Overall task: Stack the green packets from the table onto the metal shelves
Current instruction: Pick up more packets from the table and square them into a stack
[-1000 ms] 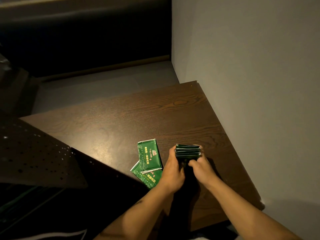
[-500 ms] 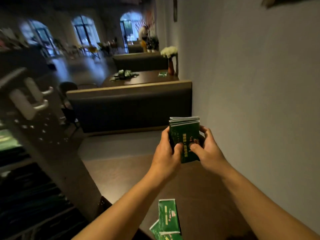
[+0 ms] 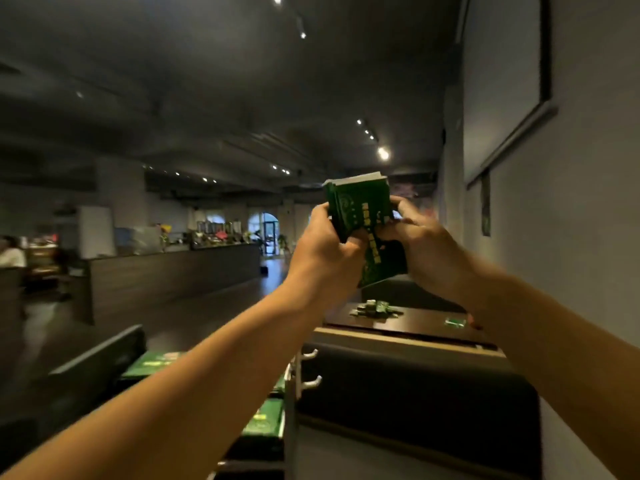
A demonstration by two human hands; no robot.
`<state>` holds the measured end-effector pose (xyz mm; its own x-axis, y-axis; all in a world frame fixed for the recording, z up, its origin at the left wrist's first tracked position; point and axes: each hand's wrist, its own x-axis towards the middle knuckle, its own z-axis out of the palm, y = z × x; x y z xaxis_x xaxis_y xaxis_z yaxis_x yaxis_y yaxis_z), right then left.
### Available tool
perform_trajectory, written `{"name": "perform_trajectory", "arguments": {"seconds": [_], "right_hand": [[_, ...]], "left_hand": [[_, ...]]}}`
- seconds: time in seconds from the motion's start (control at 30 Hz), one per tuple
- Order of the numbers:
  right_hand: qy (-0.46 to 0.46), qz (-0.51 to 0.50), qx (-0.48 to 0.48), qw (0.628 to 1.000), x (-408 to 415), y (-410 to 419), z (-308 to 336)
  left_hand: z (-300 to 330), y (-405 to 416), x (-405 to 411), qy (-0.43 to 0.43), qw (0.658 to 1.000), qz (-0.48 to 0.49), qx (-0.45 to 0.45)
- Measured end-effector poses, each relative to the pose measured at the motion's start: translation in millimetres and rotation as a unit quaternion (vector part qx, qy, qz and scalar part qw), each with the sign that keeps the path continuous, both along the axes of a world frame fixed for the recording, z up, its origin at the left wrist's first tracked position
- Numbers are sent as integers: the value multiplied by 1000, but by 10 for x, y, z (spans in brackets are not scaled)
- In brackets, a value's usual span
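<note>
Left hand and right hand both gripping a stack of green packets raised at chest height, more packets on the metal shelves below, blurred dim room

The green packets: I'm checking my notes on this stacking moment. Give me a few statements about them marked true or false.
1. Both hands hold the stack of green packets. True: left hand and right hand grip it.
2. The stack lies on a table. False: it is held up in the air.
3. More green packets already sit on the shelves below. True.
4. The far table is bare. False: a pile of packets lies on it.
</note>
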<state>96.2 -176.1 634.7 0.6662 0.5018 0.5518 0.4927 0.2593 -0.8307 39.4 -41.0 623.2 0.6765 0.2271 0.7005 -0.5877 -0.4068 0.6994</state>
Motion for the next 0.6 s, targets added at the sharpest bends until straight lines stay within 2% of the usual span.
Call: {"name": "perform_trajectory", "arguments": {"seconds": [0.13,0.2,0.33,0.47,0.6], "right_hand": [[27,92,-68,993,183,670,377],[33,118,-124,985,280,944,445],[61,165,-270,947,422,1555,434],[39,156,-452,877,578,2089,237],[18,155,-587,794,780,2414,-54]], "left_hand": [[286,656,-114,70,995,48,-52],[289,875,-164,115,984,12,-137],[69,1255,-325,170,937,-15,-304],[-278,1511,-337,213,901,6,-378],[-580,1474,-289,240,866,-2,-439]]}}
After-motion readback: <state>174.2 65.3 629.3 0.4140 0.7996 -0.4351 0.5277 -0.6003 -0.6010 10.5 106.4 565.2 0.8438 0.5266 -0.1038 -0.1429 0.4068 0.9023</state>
